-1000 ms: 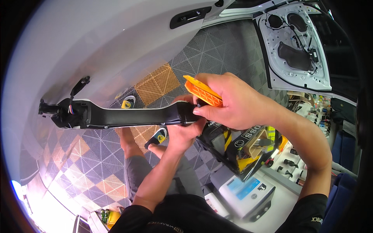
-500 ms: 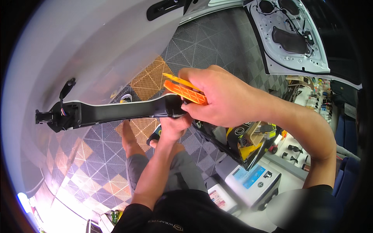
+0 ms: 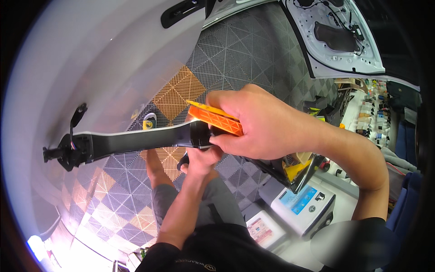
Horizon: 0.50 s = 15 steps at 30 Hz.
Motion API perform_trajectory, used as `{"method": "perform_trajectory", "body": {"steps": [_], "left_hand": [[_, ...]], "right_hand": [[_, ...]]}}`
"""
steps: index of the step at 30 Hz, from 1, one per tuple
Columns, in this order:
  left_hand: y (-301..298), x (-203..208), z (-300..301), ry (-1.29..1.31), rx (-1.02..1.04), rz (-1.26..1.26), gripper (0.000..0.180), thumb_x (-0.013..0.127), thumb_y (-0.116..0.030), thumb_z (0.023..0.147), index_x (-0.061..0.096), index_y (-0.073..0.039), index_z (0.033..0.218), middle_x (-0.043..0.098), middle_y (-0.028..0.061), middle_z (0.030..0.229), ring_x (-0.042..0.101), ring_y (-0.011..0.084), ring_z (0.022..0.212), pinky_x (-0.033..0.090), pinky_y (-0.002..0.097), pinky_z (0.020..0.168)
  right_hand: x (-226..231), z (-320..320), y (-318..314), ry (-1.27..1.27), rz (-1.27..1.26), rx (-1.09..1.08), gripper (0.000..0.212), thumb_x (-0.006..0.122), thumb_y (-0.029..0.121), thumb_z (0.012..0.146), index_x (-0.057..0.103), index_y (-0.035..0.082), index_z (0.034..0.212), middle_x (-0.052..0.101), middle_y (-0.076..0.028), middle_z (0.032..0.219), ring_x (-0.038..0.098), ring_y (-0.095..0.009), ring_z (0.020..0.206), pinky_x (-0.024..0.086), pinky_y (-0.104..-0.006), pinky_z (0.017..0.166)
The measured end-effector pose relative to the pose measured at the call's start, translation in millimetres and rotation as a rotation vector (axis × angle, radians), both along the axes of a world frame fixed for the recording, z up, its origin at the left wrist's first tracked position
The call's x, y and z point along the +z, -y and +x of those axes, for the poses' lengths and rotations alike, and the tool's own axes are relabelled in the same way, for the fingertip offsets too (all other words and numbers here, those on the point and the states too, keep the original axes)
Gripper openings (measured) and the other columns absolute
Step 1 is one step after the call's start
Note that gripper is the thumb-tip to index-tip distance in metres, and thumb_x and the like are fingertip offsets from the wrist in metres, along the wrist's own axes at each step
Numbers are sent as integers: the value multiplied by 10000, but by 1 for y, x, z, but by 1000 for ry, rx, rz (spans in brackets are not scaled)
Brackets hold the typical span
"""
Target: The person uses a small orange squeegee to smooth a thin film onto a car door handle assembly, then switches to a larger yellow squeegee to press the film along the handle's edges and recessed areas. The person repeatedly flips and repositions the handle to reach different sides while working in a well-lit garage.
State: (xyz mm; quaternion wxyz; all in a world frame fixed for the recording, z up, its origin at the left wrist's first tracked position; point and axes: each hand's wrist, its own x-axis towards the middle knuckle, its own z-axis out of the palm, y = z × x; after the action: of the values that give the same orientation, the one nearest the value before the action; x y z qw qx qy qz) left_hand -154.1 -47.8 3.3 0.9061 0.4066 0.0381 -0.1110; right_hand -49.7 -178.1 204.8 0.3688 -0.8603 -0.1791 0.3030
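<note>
A long car door handle (image 3: 140, 139) lies across the view, its black hollow inner side up and a white edge along the far side. At its left end are a black bracket and a short wire with a black plug (image 3: 78, 116). My left hand (image 3: 204, 158) grips the handle's right end from below, fingers mostly hidden. My right hand (image 3: 267, 121) is closed around an orange ribbed pry tool (image 3: 219, 122) and a thin yellow tool (image 3: 199, 106) lying along it. Its thumb and fingers sit at the handle's right end, where contact is partly hidden.
A white car body panel (image 3: 122, 54) curves along the left, with a dark recess (image 3: 181, 12) at the top. An open door with bare inner metal (image 3: 335, 54) stands at upper right. A black tool bag (image 3: 276, 171), a white machine (image 3: 297, 204) and bottle-lined shelving (image 3: 376, 118) are to the right.
The handle and both hands sit slightly lower in view, and the handle's left end has dipped. My grip on the handle and tools looks the same. The surroundings have shifted a little.
</note>
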Motion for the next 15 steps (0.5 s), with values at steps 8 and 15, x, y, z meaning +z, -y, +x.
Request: {"method": "perform_trajectory", "body": {"steps": [8,15], "left_hand": [[8,37,5,96,17,-286,576,872,-149,818,449,-107,1207,511,121,1131,574,255,1075,567,346,868],[-1,46,1,127,-158,-273,715,943,-331,736,427,-122,1185,463,115,1177,527,270,1167,500,417,985]], "right_hand": [[-12,-27,34,45,216,-376,230,770,104,903,678,7,1091,658,-67,786,617,-158,689,500,-312,667],[-22,-78,52,-25,302,-529,203,767,92,891,700,-8,1054,698,-59,854,679,-138,781,536,-291,724]]}}
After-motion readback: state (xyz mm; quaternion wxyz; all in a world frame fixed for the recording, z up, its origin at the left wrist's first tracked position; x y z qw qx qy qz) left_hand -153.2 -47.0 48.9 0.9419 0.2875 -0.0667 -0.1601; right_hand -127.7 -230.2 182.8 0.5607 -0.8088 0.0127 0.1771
